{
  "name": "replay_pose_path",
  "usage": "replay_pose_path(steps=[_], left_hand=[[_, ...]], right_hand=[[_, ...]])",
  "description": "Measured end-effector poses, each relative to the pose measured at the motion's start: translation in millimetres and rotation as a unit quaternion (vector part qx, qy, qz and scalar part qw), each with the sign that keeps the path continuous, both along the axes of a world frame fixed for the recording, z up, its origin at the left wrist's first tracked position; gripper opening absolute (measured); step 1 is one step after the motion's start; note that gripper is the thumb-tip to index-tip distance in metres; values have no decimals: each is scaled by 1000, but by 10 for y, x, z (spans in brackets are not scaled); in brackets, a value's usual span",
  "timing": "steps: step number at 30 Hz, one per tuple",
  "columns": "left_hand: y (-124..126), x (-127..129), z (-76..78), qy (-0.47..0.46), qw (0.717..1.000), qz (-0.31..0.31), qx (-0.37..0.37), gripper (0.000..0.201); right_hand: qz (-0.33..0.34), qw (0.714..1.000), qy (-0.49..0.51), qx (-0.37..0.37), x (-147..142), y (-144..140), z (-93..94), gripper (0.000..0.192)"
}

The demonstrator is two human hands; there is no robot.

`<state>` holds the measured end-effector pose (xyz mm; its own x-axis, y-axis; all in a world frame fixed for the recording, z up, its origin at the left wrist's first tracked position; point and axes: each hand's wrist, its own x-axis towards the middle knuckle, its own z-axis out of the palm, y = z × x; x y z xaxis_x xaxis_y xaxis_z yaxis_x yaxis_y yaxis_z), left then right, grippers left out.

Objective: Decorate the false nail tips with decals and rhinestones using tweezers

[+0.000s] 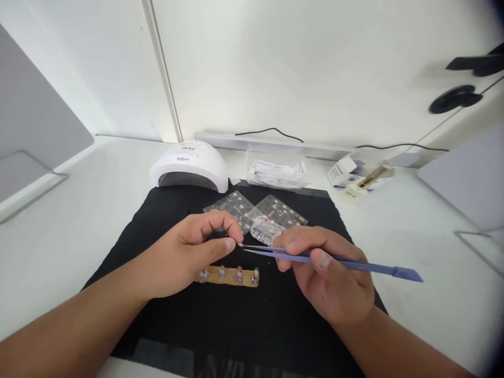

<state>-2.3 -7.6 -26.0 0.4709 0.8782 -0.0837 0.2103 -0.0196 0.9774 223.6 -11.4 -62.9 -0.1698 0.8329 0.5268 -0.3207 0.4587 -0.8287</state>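
Head view, all places taken off the black mat (165,315). I see my left hand (185,262) hovering over the mat's middle, thumb and forefinger pinched narrow on a tiny pale piece (240,244), too small to tell what it is. My right hand (331,278) sits just right of it, closed around blue tweezers (354,264); the tweezer tips point left and nearly meet the tiny piece, touching or not I cannot tell. Tweezer tips stand slightly apart.

Below the left hand's fingers, on the mat, lies a tan strip (230,275) carrying four small decorated nail tips in a row. At the mat's far side, behind both hands, are clear sheets of nail tips (255,210). Just off the mat's far left corner stands a white nail lamp (191,165). Beyond the far edge lies a clear packet (277,170), and off the far right corner sit small boxes (354,173).
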Motion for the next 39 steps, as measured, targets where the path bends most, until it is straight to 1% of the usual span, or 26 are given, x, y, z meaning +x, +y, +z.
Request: replay_pose_path(steps=[4, 8, 18, 23, 28, 36, 39], left_hand=[[5, -17, -12, -27, 1000, 0, -14, 14], [-1, -11, -13, -47, 999, -1, -24, 12], [-1, -7, -18, -58, 998, -6, -38, 10], [0, -15, -21, -63, 997, -13, -35, 10], [-2, -28, -30, -76, 996, -16, -47, 10], [-14, -32, -32, -81, 993, -23, -81, 19], [-10, -28, -20, -75, 994, -21, -81, 20]], right_hand=[[0, 1000, 4, 0, -3, 3, 10, 20], [-2, 1000, 5, -3, -9, 5, 16, 20], [-18, 1000, 9, -20, -23, -3, 44, 19], [-18, 999, 18, -20, -22, -4, 39, 19], [-23, 999, 24, -24, -16, -6, 32, 19], [-39, 998, 27, -31, -15, -18, 41, 19], [-43, 998, 24, -31, -14, -16, 46, 18]])
